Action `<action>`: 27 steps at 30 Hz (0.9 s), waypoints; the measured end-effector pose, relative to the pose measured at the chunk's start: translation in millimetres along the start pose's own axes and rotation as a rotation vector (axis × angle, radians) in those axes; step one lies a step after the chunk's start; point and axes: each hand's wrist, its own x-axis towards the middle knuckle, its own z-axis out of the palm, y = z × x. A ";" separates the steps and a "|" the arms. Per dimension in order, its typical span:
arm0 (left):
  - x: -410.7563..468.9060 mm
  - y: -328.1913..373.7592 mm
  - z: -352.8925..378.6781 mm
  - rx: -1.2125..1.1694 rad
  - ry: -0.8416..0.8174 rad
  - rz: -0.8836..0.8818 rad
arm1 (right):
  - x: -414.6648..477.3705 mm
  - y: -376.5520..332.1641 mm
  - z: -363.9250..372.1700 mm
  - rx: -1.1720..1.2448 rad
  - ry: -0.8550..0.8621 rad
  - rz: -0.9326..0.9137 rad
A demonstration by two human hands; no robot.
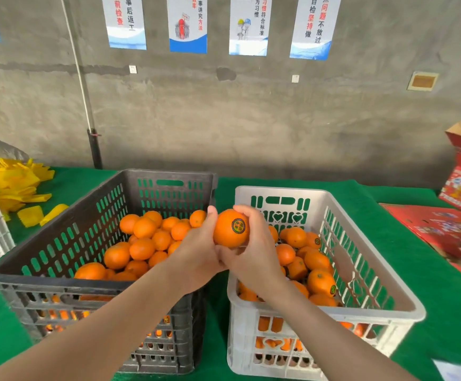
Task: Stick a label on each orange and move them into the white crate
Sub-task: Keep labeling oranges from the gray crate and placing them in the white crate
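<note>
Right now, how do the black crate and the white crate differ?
Colour: the black crate is dark, the white crate pale. The black crate's oranges show no labels; several in the white crate carry round labels. The white crate's far wall has heart cutouts, the black crate's plain slots. Both are slotted plastic on the green cloth, holding oranges.

Matt plastic showing on the black crate (45, 281), smoother plastic on the white crate (279, 191), orange (225, 232) looking waxy and dimpled, label (238, 226) shining glossy, green cloth (405, 229) lying matt, grey wall (251, 119) looking rough.
</note>
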 end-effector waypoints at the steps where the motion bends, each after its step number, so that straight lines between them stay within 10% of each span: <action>1: 6.3 -3.2 10.1 0.109 0.016 0.045 | 6.1 8.9 -6.7 -0.047 0.033 0.015; 8: 47.7 -51.0 40.0 0.885 -0.159 0.080 | 36.8 109.4 -68.8 -0.575 -0.346 0.489; 14: 46.7 -65.5 25.9 1.107 -0.181 0.204 | 27.4 155.6 -73.2 -0.734 -0.685 0.515; 18: 35.5 -71.6 25.6 1.222 -0.154 0.310 | 23.1 128.2 -67.6 -0.751 -0.356 0.298; 22: 15.7 -76.4 21.9 1.164 -0.074 0.527 | -26.2 50.8 -53.8 -0.169 -0.023 -0.252; 27: -20.5 -92.5 8.1 1.027 0.043 0.624 | -126.7 55.0 -27.8 -0.415 -0.851 -0.121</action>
